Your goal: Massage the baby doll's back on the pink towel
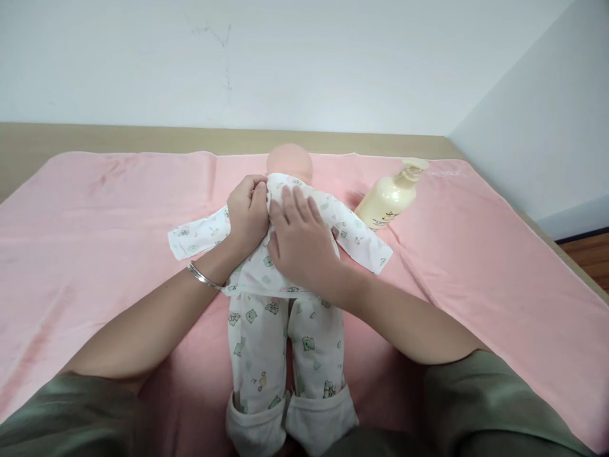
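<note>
A baby doll (289, 160) lies stretched out with its bald head at the far end and no face showing. It wears a white printed shirt (257, 270) and matching trousers (264, 355) with turned-up cuffs. My left hand (248, 212), a silver bangle on its wrist, is closed at the shirt's left shoulder edge; its fingertips are partly hidden. Flat on the upper torso rests my right hand (304, 241), fingers extended and slightly apart. Both shirt sleeves spread out sideways.
A pale yellow pump bottle (387, 200) leans at a tilt beside the right sleeve. Under the doll spreads a pink cloth (104, 254) on a wooden surface (143, 136). White walls (309, 70) stand behind and at the right.
</note>
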The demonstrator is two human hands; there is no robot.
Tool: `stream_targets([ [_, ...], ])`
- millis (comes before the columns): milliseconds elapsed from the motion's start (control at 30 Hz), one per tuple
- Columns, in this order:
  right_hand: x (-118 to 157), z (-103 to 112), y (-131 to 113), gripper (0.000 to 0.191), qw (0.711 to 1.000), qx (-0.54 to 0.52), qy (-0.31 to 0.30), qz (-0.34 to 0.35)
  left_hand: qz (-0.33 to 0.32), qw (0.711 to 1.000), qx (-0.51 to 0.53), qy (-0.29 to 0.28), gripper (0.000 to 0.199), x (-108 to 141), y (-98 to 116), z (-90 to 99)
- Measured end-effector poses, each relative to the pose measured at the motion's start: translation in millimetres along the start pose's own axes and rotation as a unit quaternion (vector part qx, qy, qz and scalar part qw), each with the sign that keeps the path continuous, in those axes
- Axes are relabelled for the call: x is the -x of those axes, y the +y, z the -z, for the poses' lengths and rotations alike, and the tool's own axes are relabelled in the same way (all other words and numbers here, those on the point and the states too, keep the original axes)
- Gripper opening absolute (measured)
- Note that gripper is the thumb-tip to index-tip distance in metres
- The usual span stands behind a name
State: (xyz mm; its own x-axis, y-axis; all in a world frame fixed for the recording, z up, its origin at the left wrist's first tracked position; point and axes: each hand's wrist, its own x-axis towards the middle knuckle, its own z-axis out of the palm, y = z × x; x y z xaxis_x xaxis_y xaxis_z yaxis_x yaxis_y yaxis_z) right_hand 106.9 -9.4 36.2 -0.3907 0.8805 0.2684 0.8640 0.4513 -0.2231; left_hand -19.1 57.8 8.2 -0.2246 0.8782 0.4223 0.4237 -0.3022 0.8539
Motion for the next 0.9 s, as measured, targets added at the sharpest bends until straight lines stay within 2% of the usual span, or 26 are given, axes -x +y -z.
stream_targets([
  [100,-7.2,2.4,7.7,0.06,0.997,-0.018,-0.032,0.069,-0.001,1.0,0.003,-0.001,0.023,0.2,-0.2,0.4],
  [167,-22.1,4.4,26.9,0.058,0.996,-0.035,-0.05,0.065,-0.005,1.0,0.005,0.003,0.024,-0.1,-0.6,0.3],
  [233,-35.6,4.5,45.1,0.058,0.998,-0.047,-0.046,0.004,-0.007,1.0,0.003,0.006,0.023,-0.4,-0.6,0.0],
  [300,-41.2,2.9,52.7,0.064,0.996,-0.046,-0.028,-0.073,0.0,1.0,-0.004,0.003,0.023,-0.9,0.0,-0.4],
  [367,-36.8,2.0,47.0,0.069,0.993,-0.027,-0.017,-0.116,0.017,1.0,-0.016,-0.003,0.022,-2.1,1.0,-0.3],
  [467,-18.6,10.0,24.6,0.068,0.992,0.029,-0.035,-0.114,0.043,0.999,-0.025,-0.019,0.025,-7.0,1.5,1.2],
  [567,-3.6,32.7,9.2,0.061,0.991,0.071,-0.09,-0.065,0.053,0.998,0.002,-0.033,0.025,-16.6,0.0,4.3],
  [667,-5.8,55.9,14.6,0.043,0.988,0.032,-0.134,-0.064,0.051,0.998,0.009,-0.034,0.02,-27.1,-0.9,7.5],
  [700,-10.5,59.6,20.4,0.042,0.988,0.006,-0.129,-0.082,0.048,0.998,0.0,-0.041,0.019,-29.7,-0.6,8.1],
  [767,-23.7,57.6,34.7,0.042,0.989,-0.037,-0.064,-0.126,0.04,0.995,-0.036,-0.079,0.025,-32.1,1.1,8.1],
  [833,-37.9,44.9,49.7,0.035,0.985,-0.06,0.027,-0.157,0.02,0.986,-0.093,-0.14,0.036,-30.2,3.9,7.0],
  [900,-49.6,27.9,62.5,0.036,0.981,-0.08,0.039,-0.171,0.0,0.969,-0.154,-0.192,0.042,-24.2,7.5,5.6],
])
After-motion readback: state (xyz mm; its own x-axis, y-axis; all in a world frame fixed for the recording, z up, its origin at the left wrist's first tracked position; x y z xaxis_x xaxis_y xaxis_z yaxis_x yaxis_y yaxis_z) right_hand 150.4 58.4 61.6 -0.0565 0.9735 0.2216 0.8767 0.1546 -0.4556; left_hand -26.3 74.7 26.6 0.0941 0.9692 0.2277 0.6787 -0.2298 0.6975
